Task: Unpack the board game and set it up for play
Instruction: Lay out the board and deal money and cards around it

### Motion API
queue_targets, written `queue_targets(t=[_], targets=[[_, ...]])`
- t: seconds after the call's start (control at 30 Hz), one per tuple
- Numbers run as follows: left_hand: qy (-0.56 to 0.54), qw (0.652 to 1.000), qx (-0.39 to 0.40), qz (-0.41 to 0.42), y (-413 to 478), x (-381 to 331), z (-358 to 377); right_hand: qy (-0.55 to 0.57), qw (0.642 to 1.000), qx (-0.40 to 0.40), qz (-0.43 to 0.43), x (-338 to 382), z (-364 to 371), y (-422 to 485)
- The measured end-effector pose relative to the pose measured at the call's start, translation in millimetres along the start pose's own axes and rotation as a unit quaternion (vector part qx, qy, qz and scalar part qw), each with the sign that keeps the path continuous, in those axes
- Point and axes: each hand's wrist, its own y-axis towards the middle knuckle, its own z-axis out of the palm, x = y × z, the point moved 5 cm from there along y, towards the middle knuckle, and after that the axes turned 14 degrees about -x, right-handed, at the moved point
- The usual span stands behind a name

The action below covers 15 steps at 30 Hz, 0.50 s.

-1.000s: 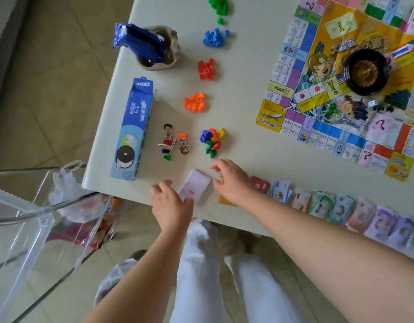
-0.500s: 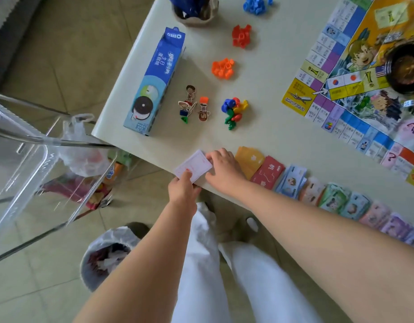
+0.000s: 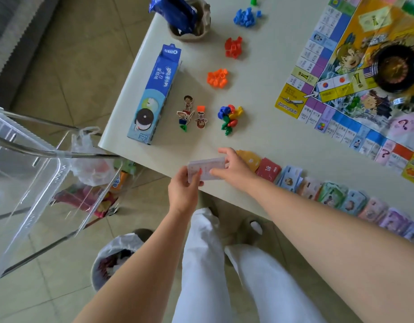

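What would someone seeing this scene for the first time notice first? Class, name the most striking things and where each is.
The left hand and right hand hold a pale card stack at the near edge of the table. The colourful game board lies at the far right, a black wheel on it. A blue Oreo box lies near the table's left edge.

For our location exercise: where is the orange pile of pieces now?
In the head view, the orange pile sits on the table left of the board, between the red pile and the mixed-colour pawns.
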Motion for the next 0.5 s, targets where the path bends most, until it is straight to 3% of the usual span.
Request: queue_targets(t=[0.1, 0.27, 0.5], targets=[[0.043, 0.996, 0.052, 0.062, 7, -34, 30, -0.044, 0.997, -0.059, -0.030, 5, -47, 7], [0.168, 0.968, 0.045, 0.181, 13, -92, 95, -0.088, 0.976, -0.179, -0.087, -1, -125, 16], [0.244, 0.917, 0.165, 0.268, -15, -126, 197, -0.104, 0.930, -0.342, -0.090, -47, -204, 17]])
